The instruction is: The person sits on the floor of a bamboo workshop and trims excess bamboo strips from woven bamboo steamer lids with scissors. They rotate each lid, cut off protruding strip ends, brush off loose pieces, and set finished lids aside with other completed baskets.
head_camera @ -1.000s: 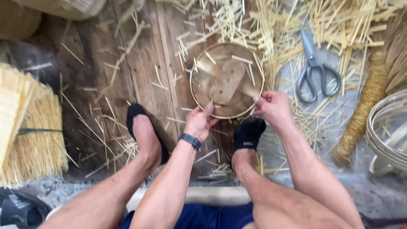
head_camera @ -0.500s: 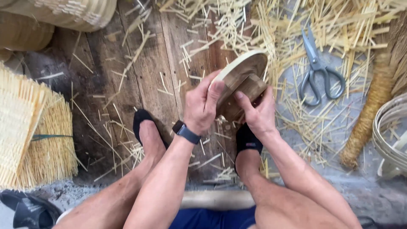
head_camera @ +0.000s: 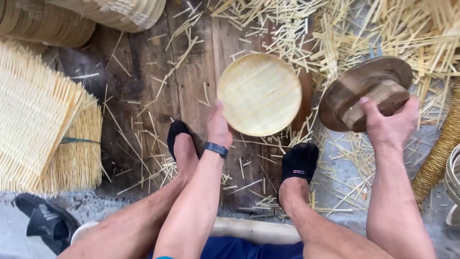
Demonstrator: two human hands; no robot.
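Note:
A round woven bamboo tray (head_camera: 259, 93), pale yellow, is held at its near edge by my left hand (head_camera: 218, 128), which wears a dark wristband. To the right, my right hand (head_camera: 390, 123) grips the block handle of a round dark wooden mould (head_camera: 364, 88), tilted on edge over the bamboo scraps. The two round pieces are apart, with a gap between them. My feet in black socks rest on the wooden boards below the tray.
Loose bamboo strips (head_camera: 364, 33) litter the top and right. Woven bamboo mats (head_camera: 38, 115) are stacked at the left, stacked round bamboo rims (head_camera: 72, 19) at the top left. A rope-like coil (head_camera: 438, 153) and a basket rim (head_camera: 453, 182) lie at the right edge; a black shoe (head_camera: 45, 220) bottom left.
Both hands held the mould and tray together on edge; now they are separated, the left hand keeping the tray, the right hand carrying the wooden mould away to the right.

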